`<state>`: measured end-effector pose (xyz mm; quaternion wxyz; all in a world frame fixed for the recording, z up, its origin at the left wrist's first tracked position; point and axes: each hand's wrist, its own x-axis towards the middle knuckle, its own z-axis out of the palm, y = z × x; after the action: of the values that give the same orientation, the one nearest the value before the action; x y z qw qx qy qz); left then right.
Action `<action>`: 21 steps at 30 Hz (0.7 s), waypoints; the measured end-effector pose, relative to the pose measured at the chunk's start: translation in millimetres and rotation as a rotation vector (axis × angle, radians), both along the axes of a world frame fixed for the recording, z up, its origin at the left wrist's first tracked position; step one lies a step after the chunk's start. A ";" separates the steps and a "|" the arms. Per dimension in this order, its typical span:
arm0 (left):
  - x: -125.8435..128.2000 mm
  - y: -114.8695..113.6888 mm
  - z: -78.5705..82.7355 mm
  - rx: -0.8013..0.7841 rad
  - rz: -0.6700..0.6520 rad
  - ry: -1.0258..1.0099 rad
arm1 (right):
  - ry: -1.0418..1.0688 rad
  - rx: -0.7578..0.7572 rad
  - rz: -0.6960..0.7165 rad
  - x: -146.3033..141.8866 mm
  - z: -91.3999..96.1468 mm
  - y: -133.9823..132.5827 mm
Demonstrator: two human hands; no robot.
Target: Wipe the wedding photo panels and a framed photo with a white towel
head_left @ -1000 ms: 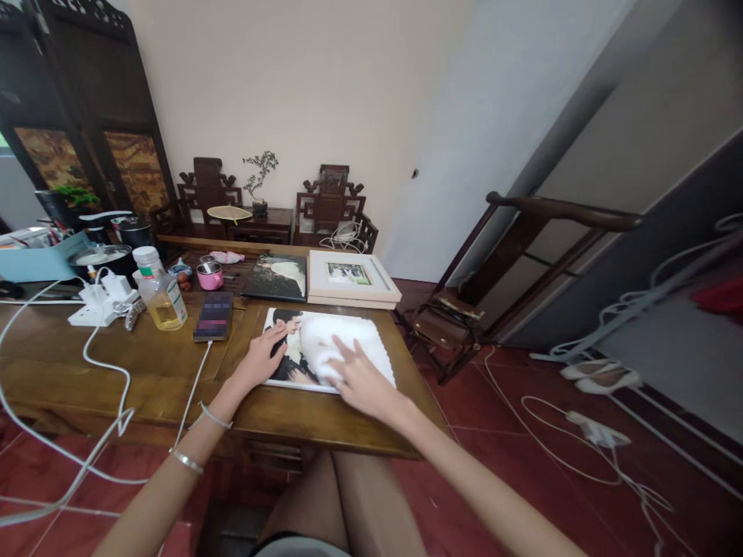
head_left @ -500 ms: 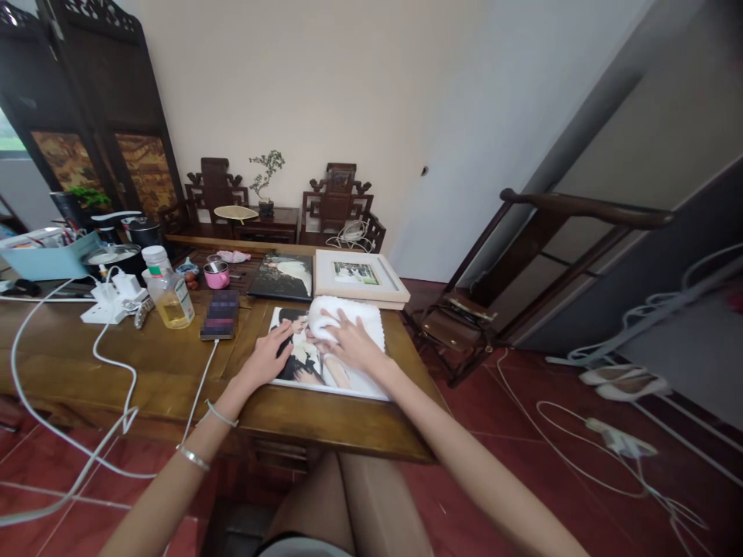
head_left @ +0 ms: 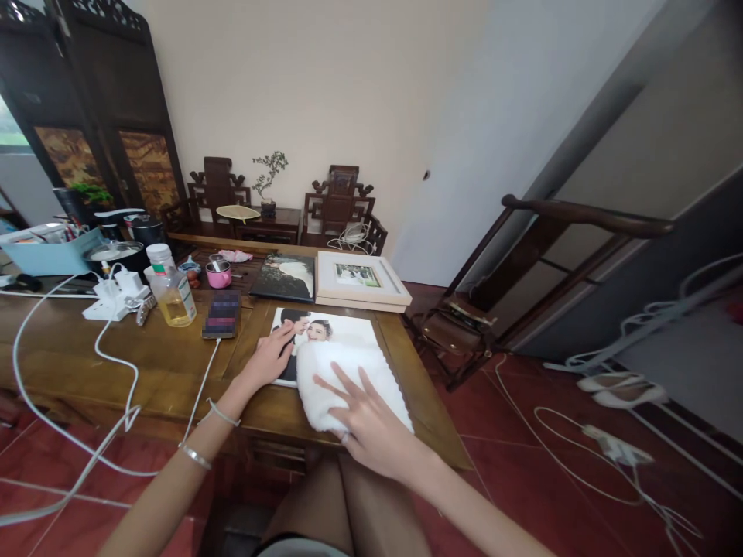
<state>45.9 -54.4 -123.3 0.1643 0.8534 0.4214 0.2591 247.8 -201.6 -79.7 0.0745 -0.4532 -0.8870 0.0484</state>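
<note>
My right hand [head_left: 365,418] lies with spread fingers on a white fluffy cloth [head_left: 342,367], pressing it from above. The cloth covers the lower right of a photo album or photo panel [head_left: 354,329] showing a couple, and its near side reaches over the table's front edge. On the left side of that picture rests my left hand [head_left: 270,357], fingers stretched out and touching its surface. Just behind lie a dark photo panel [head_left: 284,277] and a white framed photo [head_left: 392,290], side by side.
On the wooden table [head_left: 244,410] to the left are a phone [head_left: 221,316] on a cable, a bottle of yellow liquid [head_left: 174,294], a pink cup [head_left: 218,274], a power strip [head_left: 116,298] and a blue box [head_left: 52,251]. A wooden chair [head_left: 586,215] stands at the right.
My right hand has drawn the cloth toward me over the picture to the table's front edge, uncovering the picture's upper part. My left hand has stayed in place.
</note>
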 end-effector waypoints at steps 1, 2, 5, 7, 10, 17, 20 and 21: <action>0.0 -0.5 0.1 0.000 -0.001 -0.004 | 0.010 -0.012 -0.004 2.6 0.5 0.7; 0.0 -0.9 0.1 -0.001 -0.003 -0.010 | 0.021 -0.020 -0.015 5.9 0.9 5.1; 0.1 -1.3 -0.2 -0.003 -0.004 -0.028 | 0.045 -0.014 -0.083 16.9 0.6 36.6; 0.1 -1.3 -0.3 -0.002 -0.008 -0.031 | 0.039 0.006 -0.151 21.8 -0.3 66.1; 0.1 -1.1 -0.3 -0.004 -0.014 -0.033 | -0.002 0.023 -0.244 20.6 -0.8 106.7; 1.8 -1.2 6.2 -0.057 0.023 -0.245 | -0.012 0.033 -0.135 -10.2 0.1 89.6; 2.7 -3.5 11.7 -0.092 0.050 -0.328 | 0.017 0.001 0.002 -16.1 0.2 42.8; 3.0 -4.6 12.9 -0.102 0.052 -0.332 | 0.024 -0.014 0.037 -15.3 0.5 29.1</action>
<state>48.8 -59.1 -110.5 0.2680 0.7782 0.4230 0.3791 232.4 -172.5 -79.1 0.0810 -0.4365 -0.8940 0.0616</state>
